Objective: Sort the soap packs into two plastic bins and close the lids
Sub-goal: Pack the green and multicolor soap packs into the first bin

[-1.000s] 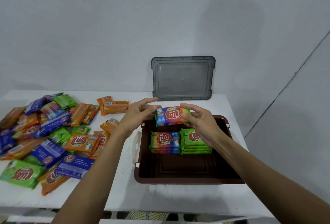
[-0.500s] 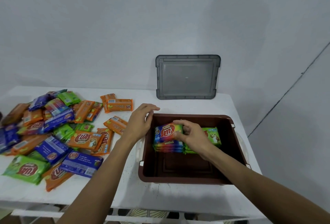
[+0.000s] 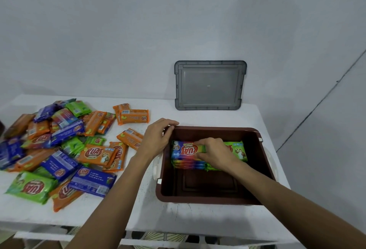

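Note:
A brown plastic bin (image 3: 263, 161) stands open on the white table. Inside it, at the far side, a stack of rainbow soap packs (image 3: 186, 152) lies beside a stack of green packs (image 3: 238, 149). My right hand (image 3: 214, 152) rests on the top rainbow pack, fingers closed on its right end. My left hand (image 3: 156, 139) lies on the bin's far left rim, fingers apart, holding no pack. A heap of loose orange, blue, green and rainbow packs (image 3: 59, 145) covers the table's left half.
A grey translucent lid (image 3: 210, 85) leans upright against the wall behind the bin. The table (image 3: 198, 217) ends just in front of the bin and just right of it. Only one bin is in view.
Both hands brought the rainbow pack down from above the bin onto the rainbow stack. My left hand let go of it and settled on the bin's rim.

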{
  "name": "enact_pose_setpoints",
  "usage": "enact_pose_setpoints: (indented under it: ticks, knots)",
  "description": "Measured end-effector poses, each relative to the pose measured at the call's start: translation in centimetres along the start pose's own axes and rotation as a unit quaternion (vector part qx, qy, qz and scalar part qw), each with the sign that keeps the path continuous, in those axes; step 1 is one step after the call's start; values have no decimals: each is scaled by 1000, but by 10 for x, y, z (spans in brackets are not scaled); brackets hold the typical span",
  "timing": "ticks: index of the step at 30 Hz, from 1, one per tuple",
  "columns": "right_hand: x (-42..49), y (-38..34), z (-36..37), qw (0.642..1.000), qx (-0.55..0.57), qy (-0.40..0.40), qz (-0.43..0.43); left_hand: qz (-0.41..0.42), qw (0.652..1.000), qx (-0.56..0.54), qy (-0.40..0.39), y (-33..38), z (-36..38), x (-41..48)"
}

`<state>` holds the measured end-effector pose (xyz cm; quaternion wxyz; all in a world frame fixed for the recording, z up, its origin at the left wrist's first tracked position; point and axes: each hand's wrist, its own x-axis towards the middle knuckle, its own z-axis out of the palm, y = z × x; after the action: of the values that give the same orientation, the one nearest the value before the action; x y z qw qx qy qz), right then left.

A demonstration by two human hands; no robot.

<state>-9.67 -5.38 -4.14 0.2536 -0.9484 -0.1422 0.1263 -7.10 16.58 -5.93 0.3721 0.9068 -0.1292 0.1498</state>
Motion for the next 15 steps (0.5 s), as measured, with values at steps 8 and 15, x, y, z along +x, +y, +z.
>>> enact_pose_setpoints:
  ticks: [8, 15]
  knots:
    - [0, 1, -10, 999, -25, 48, -2, -31, 999, 8, -11, -1, 2, -1]
    - [-1, 4, -25, 994, -62, 58, -65, -31, 999, 4, -14, -1, 2, -1]
